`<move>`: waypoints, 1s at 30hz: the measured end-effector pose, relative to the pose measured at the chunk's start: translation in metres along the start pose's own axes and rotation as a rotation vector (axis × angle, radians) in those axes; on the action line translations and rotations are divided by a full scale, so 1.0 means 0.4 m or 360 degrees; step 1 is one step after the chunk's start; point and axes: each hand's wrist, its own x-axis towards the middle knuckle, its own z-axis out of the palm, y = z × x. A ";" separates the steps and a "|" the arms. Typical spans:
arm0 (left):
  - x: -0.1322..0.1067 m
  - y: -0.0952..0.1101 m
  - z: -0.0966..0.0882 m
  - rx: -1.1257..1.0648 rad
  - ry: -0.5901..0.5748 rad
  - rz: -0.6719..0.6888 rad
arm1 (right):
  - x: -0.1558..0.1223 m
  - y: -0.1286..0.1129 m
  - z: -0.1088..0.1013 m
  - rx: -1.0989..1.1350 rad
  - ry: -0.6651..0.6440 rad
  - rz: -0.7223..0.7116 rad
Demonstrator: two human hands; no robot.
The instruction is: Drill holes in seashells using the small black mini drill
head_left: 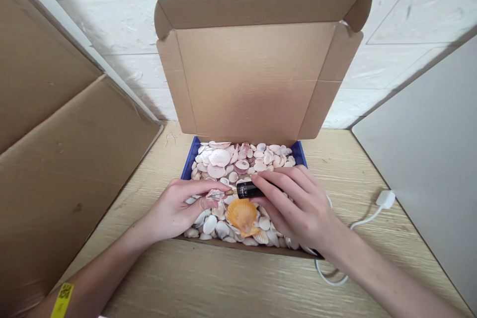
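Note:
Between the thumb and fingers of my left hand (186, 206) is a pale seashell (216, 194), partly covered by the fingers. My right hand (298, 201) grips a black mini electric drill (249, 190) with a brass-coloured chuck, held nearly level. Its thin bit points left and meets the shell; whether it has gone through I cannot tell. Both hands are above an open cardboard box (187, 161) with blue sides, filled with white and pinkish shells (219, 157). A large orange scallop shell (242, 216) lies on top, just below the drill.
The box's brown lid (253, 79) stands raised against a white brick wall (122, 20). A white cable (363, 219) with a plug curls on the wooden table (149, 278) at right. Cardboard (74, 159) rises on the left, and a grey-white panel (425, 124) on the right.

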 end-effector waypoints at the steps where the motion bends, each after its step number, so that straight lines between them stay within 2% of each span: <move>1: 0.000 -0.001 0.000 0.0002 0.0006 0.0001 | 0.000 0.000 0.002 0.0003 -0.0012 0.0013; 9: 0.000 0.000 0.000 -0.0037 -0.0007 0.0030 | -0.003 0.003 0.009 0.0005 -0.0235 0.0123; 17: 0.002 0.000 -0.001 -0.0016 -0.0038 0.0027 | 0.002 -0.001 0.002 -0.0037 -0.0036 0.0022; 20: 0.003 0.000 -0.001 -0.0006 -0.0032 0.0020 | 0.002 -0.001 0.001 -0.0034 -0.0026 -0.0003; 27: 0.002 0.002 0.000 -0.0026 -0.0014 0.0028 | -0.003 0.002 0.011 0.0017 -0.0257 0.0134; 30: 0.004 0.002 0.000 -0.0039 -0.0011 0.0041 | -0.004 0.002 0.012 0.0020 -0.0280 0.0146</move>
